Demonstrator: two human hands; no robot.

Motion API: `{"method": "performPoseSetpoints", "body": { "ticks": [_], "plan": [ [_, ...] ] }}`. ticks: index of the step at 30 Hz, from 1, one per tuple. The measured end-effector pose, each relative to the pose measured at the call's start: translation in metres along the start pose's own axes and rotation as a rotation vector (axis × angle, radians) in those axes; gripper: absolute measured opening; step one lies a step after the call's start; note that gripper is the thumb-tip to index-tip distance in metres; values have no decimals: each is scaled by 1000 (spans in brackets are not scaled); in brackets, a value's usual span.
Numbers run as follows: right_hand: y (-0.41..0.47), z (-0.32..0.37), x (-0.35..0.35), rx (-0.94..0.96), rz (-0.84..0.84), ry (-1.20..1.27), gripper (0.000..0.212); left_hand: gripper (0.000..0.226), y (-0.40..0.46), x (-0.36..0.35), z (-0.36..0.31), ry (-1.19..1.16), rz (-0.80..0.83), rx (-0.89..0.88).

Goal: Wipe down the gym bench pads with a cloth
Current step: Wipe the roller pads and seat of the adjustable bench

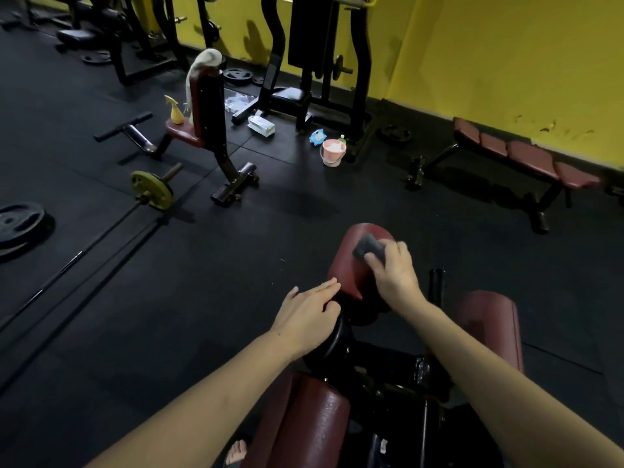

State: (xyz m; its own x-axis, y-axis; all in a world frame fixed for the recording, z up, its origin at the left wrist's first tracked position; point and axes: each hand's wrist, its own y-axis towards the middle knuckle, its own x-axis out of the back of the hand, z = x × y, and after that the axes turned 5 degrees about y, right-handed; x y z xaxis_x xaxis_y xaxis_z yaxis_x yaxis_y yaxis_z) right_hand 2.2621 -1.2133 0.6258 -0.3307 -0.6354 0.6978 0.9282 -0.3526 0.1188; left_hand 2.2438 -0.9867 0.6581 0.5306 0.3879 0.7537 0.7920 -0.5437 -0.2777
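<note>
Right hand (pixel 395 275) grips the cloth (pixel 368 248) on the pad (pixel 351 265) — left hand (pixel 305 319) flat (alongside).

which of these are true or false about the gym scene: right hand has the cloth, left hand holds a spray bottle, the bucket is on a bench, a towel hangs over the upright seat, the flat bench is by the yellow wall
1. The right hand presses a dark cloth on the red roller pad. True.
2. The left hand holds a spray bottle. False: it rests flat-fingered at the pad's near edge, holding nothing; the yellow spray bottle stands on the upright seat.
3. The pink bucket sits on a bench. False: it stands on the black floor.
4. A pale towel hangs over the upright seat's backrest. True.
5. The flat bench stands by the yellow wall. True.
</note>
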Motion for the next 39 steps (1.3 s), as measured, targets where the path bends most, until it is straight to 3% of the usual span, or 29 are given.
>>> {"method": "performPoseSetpoints", "body": {
  "ticks": [4,7,11,15,18,23,25,28,30,35,39],
  "plan": [
    [-36,-5,3,207,145,-68,34,57,3,-10,3,38,-16,2],
    [-9,-4,4,310,171,-179,38,57,7,-12,9,62,-18,68],
    [64,-1,5,46,3,-208,43,55,15,-4,18,-5,60,207],
    [62,1,5,-2,-25,-169,42,53,8,1,7,-67,-54,86],
    [10,2,3,153,55,-125,36,54,2,-13,5,-109,-66,18],
    [-24,4,2,448,198,-224,37,55,11,-14,12,-46,-13,107],
    [8,-1,0,412,166,-283,40,55,12,-11,13,-46,30,121],
    [64,-3,9,93,26,-226,44,55,13,-3,13,-27,81,160],
    [75,0,10,-4,-11,-174,43,54,13,1,13,-8,57,147],
    [4,0,6,140,70,-102,36,56,-2,-10,4,-58,-41,-5],
    [-36,-5,8,291,182,-110,37,57,4,-13,2,2,-32,28]
  ]
}}
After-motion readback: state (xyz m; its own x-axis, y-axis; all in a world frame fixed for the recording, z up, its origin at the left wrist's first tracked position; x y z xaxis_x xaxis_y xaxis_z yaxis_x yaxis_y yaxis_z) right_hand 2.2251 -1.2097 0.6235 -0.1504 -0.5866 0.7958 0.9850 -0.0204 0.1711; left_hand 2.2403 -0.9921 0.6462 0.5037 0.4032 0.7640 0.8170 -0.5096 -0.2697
